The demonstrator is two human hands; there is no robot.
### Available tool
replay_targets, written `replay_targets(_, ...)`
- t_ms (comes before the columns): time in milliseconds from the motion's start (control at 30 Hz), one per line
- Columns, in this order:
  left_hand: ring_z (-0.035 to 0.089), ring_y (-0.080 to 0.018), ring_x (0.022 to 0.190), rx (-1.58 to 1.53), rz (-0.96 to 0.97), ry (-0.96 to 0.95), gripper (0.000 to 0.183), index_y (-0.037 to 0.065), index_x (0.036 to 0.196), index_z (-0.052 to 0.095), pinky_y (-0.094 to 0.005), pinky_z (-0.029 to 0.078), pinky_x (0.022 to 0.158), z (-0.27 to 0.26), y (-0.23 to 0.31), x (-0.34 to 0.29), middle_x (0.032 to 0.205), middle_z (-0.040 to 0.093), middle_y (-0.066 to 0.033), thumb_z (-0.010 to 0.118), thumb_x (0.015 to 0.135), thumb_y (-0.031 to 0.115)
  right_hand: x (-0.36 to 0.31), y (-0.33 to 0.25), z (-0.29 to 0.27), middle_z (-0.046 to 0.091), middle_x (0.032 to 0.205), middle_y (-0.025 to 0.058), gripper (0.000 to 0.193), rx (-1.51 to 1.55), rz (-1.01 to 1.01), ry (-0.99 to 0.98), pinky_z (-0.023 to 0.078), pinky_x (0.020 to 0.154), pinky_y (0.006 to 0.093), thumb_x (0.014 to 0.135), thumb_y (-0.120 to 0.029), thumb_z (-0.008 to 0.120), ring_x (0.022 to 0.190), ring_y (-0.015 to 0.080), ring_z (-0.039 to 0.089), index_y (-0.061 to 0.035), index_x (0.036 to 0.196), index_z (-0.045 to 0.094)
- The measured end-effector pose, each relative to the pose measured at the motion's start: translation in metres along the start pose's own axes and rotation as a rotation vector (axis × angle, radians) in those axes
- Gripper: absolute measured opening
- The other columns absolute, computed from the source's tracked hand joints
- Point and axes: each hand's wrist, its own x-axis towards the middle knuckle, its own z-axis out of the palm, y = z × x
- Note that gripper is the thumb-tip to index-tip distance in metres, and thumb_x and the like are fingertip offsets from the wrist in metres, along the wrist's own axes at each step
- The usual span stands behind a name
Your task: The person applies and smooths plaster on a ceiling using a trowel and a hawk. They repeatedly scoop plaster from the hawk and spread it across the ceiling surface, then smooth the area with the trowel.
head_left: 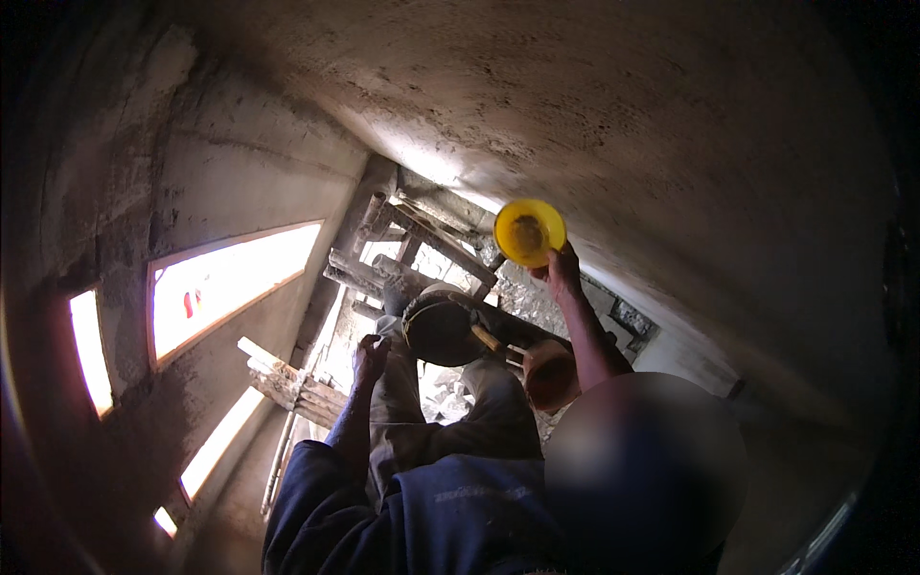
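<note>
My right hand (563,269) is raised and closed on the rim of a yellow bowl (506,236). The bowl's open side shows, with a dull brownish patch inside its base. Lower and to the left, my left hand (370,358) is held with its fingers curled, beside a small grey thing (387,326) that I cannot make out. Between my hands sits a dark round basin (436,333), its inside too dark to read. A short wooden handle (487,337) sticks out at its right edge. A reddish-brown bucket (550,376) stands below my right forearm.
Rough wooden poles and planks (422,230) form a scaffold, with bright rubble showing through gaps below. More timbers (297,388) jut out at the left. A plastered wall (249,144) with bright openings (230,278) rises left; a broad rough plastered surface (613,115) slopes overhead and right.
</note>
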Motion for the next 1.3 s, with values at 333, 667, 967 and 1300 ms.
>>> replay_targets(333, 0.062, -0.0270, 0.088, -0.166, -0.078, 0.009, 0.044, 0.000, 0.101, 0.063, -0.0375, 0.047, 0.077, 0.002, 0.025, 0.015, 0.095, 0.065, -0.0171, 0.060, 0.082, 0.040, 0.004, 0.004, -0.001, 0.058, 0.086, 0.0101, 0.036, 0.158, -0.046, -0.024, 0.046, 0.042, 0.0279, 0.077, -0.005, 0.046, 0.054, 0.0181, 0.057, -0.0077, 0.113, 0.046)
replay_targets(667, 0.062, -0.0288, 0.081, -0.202, -0.049, 0.013, 0.040, 0.000, 0.097, 0.064, -0.0383, 0.046, 0.073, 0.013, 0.005, 0.027, 0.086, 0.065, -0.0159, 0.058, 0.084, 0.038, 0.043, -0.055, 0.114, 0.055, 0.085, 0.0134, 0.029, -0.001, 0.188, -0.171, 0.050, 0.047, 0.0290, 0.083, -0.017, 0.054, 0.054, 0.0214, 0.055, -0.0061, 0.109, 0.046)
replay_targets(967, 0.060, -0.0284, 0.084, -0.135, 0.009, -0.024, 0.036, 0.006, 0.086, 0.067, -0.0388, 0.046, 0.075, 0.082, -0.057, 0.073, 0.086, 0.064, -0.0135, 0.063, 0.076, 0.041, -0.017, -0.010, 0.052, 0.053, 0.089, 0.0115, 0.039, -0.012, 0.013, 0.088, 0.048, 0.044, 0.0297, 0.085, -0.022, 0.056, 0.057, 0.0187, 0.056, -0.0104, 0.118, 0.039)
replay_targets(1300, 0.063, -0.0287, 0.078, -0.119, 0.022, -0.059, 0.033, 0.004, 0.086, 0.067, -0.0388, 0.049, 0.070, 0.082, -0.026, 0.079, 0.081, 0.066, -0.0152, 0.061, 0.075, 0.035, -0.168, 0.134, -0.202, 0.054, 0.101, 0.0149, 0.054, -0.616, 0.183, 0.523, 0.044, 0.051, 0.0303, 0.080, -0.016, 0.059, 0.067, 0.0222, 0.057, -0.0100, 0.128, 0.035)
